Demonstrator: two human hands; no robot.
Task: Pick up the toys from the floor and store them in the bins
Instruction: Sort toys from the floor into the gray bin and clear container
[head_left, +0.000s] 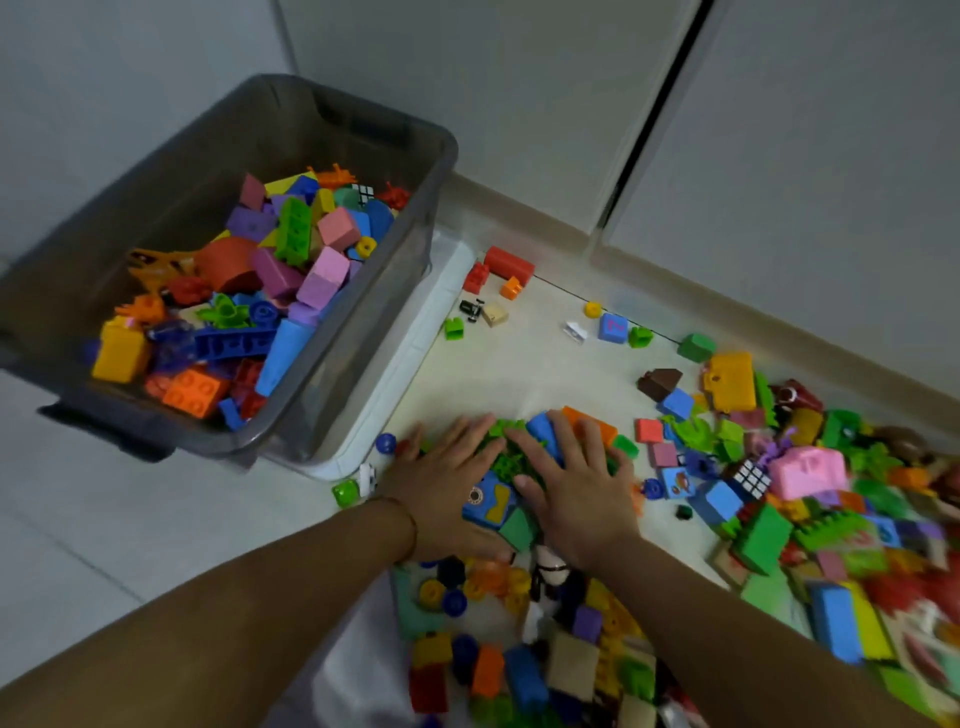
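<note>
Left grip (447, 483): palm down, fingers straight and slightly apart, laid flat on the left side of a small heap of blocks. It clamps nothing.
Right grip (576, 488): palm down, fingers straight and spread over the right side of the same heap. It also clamps nothing.
Heap of blocks (506, 460): green, blue and orange pieces on the floor (519, 364), directly under and between the two grips. A blue picture block (488, 501) shows in the gap between the thumbs.
Reason for hold: judged, flat palms on both sides pen the loose pieces together so many can go up in one scoop.
Bin (156, 171): grey and see-through, with an open top, ahead of and to the left of the left grip. It is already partly filled with blocks, and is judged to sit close to keep each carry short.
White lid (415, 353): lies ahead of the left grip against the bin's near side. Whether the bin stands on it cannot be told.
Toys on the floor: a thick spread lies right of the right grip, including a pink block (808, 470), a puzzle cube (751, 478) and a yellow block (730, 382). More lie below both wrists, and red blocks (509, 262) sit far ahead by the wall.
Progress: judged part done, with most toys still on the floor.
Risk: judged, small round pieces such as the blue cap (385, 443) just left of the left grip may slip out of a scoop.
</note>
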